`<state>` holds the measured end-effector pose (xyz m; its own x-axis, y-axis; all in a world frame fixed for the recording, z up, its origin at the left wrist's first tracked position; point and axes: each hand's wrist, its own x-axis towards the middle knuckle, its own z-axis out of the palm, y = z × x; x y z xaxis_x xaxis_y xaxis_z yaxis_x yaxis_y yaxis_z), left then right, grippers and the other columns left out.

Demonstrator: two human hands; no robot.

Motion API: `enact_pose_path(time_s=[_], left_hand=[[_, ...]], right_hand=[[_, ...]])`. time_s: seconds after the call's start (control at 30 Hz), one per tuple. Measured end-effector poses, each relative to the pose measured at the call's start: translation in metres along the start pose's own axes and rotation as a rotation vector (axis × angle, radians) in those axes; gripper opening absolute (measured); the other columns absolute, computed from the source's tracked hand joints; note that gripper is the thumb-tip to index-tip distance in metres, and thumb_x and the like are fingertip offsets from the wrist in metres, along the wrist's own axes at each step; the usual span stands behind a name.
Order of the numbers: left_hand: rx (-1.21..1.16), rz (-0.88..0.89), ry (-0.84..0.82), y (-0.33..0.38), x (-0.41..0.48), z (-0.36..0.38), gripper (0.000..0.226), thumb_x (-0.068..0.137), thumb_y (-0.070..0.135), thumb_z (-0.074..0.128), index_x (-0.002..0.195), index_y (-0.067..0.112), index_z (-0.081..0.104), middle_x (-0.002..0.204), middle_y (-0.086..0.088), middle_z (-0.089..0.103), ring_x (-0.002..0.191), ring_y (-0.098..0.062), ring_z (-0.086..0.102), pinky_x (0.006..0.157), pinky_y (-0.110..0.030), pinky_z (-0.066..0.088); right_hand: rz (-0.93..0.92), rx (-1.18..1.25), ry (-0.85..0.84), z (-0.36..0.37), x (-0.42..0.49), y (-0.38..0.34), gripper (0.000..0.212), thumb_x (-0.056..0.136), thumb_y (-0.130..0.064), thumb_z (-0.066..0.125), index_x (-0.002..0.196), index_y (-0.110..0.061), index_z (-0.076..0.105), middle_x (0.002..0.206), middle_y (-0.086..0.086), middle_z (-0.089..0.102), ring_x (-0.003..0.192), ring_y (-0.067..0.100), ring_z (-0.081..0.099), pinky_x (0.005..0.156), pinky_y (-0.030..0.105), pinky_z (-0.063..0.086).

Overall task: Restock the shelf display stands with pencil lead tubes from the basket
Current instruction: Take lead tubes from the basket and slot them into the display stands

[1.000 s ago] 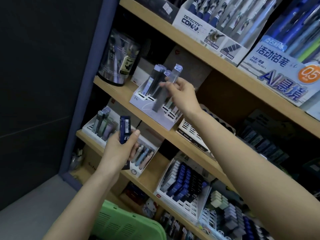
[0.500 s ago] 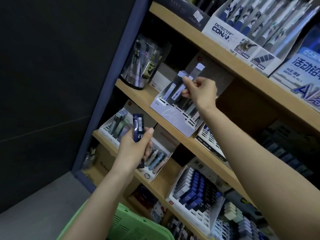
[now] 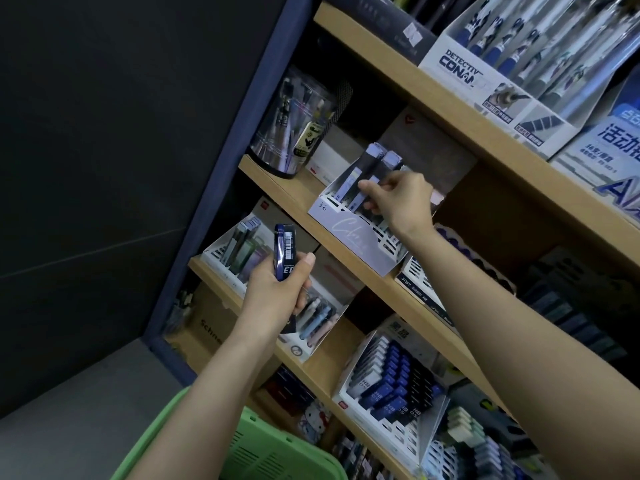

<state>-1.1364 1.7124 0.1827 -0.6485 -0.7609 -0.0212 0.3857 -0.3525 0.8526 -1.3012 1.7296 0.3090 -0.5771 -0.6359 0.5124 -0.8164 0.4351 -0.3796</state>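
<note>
**Up on the Middle Board, a Lead Tube Is Pinched at the White Stand**

A wooden shelf unit [image 3: 294,194] is seen at a tilt, and its boards are crowded with stationery. A green basket [image 3: 277,452] is visible at the bottom of the view, beneath the left forearm; its contents cannot be made out. A white Conan pen box [image 3: 485,77] is set at the front edge of the top board. A clear tub of pens [image 3: 291,126] is placed at the left end of the middle board, and a white display stand [image 3: 346,230] is placed just beside it at the front edge. A lower stand [image 3: 239,251] with a few tubes is seated at the left end of the board below.

The right hand [image 3: 398,199] is raised to the white display stand, and a grey lead tube [image 3: 388,166] standing in the stand's back row is pinched between thumb and curled fingers. The left hand [image 3: 277,292] is clenched round a dark blue lead case [image 3: 285,247], which is held upright in front of the lower board, apart from both stands.
</note>
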Motion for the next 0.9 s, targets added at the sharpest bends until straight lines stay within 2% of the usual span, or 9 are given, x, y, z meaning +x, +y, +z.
enact_pose_path(time_s=[0.13,0.3,0.43,0.53,0.6,0.73,0.83,0.9], left_hand=[[0.007,0.003,0.005,0.000,0.000,0.000,0.009,0.093,0.023,0.057,0.086,0.017,0.056,0.057,0.006,0.051,0.045,-0.007,0.042,0.045,-0.017,0.038],[0.014,0.010,0.005,-0.001,0.000,0.001,0.007,0.093,0.022,0.057,0.087,0.019,0.056,0.058,0.006,0.050,0.045,-0.005,0.042,0.044,-0.014,0.039],[0.042,0.012,-0.001,-0.005,0.001,0.001,0.007,0.093,0.022,0.057,0.087,0.019,0.057,0.061,0.004,0.051,0.044,-0.004,0.043,0.045,-0.015,0.040],[0.061,0.016,-0.012,-0.008,-0.001,0.002,0.009,0.093,0.022,0.056,0.085,0.018,0.055,0.059,0.003,0.049,0.043,-0.004,0.042,0.045,-0.016,0.040],[0.070,0.016,-0.018,-0.009,-0.003,0.004,0.011,0.093,0.023,0.056,0.086,0.015,0.055,0.058,0.004,0.049,0.043,-0.003,0.042,0.046,-0.016,0.041],[0.067,-0.005,-0.025,-0.012,-0.009,0.008,0.010,0.093,0.024,0.056,0.087,0.015,0.057,0.060,0.004,0.049,0.046,-0.006,0.042,0.052,-0.023,0.039],[0.064,-0.003,-0.037,-0.012,-0.013,0.009,0.008,0.093,0.024,0.056,0.087,0.018,0.057,0.060,0.004,0.049,0.045,-0.006,0.042,0.050,-0.022,0.038],[0.060,0.009,-0.043,-0.010,-0.014,0.009,0.008,0.093,0.023,0.056,0.087,0.018,0.057,0.059,0.005,0.049,0.044,-0.005,0.042,0.048,-0.020,0.038]], right_hand=[[0.012,0.029,0.011,0.002,-0.001,0.003,0.028,0.087,-0.022,0.067,0.081,0.006,0.064,0.063,0.004,0.067,0.055,0.007,0.063,0.062,0.026,0.056],[0.025,0.024,0.025,0.004,-0.003,0.006,0.024,0.087,-0.023,0.068,0.069,-0.008,0.062,0.062,0.001,0.065,0.054,0.006,0.061,0.064,0.029,0.056],[0.055,0.052,0.029,0.008,-0.004,0.007,0.026,0.086,-0.022,0.070,0.068,-0.004,0.064,0.061,0.003,0.066,0.049,0.002,0.060,0.063,0.032,0.057],[0.081,0.077,0.020,0.008,-0.004,0.007,0.028,0.085,-0.020,0.071,0.073,0.004,0.065,0.066,0.012,0.068,0.061,0.017,0.067,0.068,0.040,0.058],[0.098,0.072,0.006,0.007,-0.002,0.007,0.027,0.084,-0.020,0.071,0.073,0.004,0.064,0.066,0.013,0.068,0.066,0.026,0.068,0.069,0.046,0.057],[0.106,0.044,-0.045,0.005,0.001,0.005,0.026,0.084,-0.020,0.072,0.067,-0.003,0.061,0.064,0.011,0.067,0.066,0.026,0.068,0.069,0.047,0.056],[0.129,0.076,-0.057,-0.002,0.003,0.003,0.035,0.085,-0.020,0.070,0.072,0.011,0.064,0.064,0.014,0.067,0.065,0.025,0.067,0.071,0.045,0.056],[0.132,0.093,-0.039,-0.003,0.003,0.005,0.036,0.086,-0.021,0.070,0.069,0.010,0.063,0.069,0.018,0.069,0.068,0.025,0.069,0.072,0.044,0.057]])
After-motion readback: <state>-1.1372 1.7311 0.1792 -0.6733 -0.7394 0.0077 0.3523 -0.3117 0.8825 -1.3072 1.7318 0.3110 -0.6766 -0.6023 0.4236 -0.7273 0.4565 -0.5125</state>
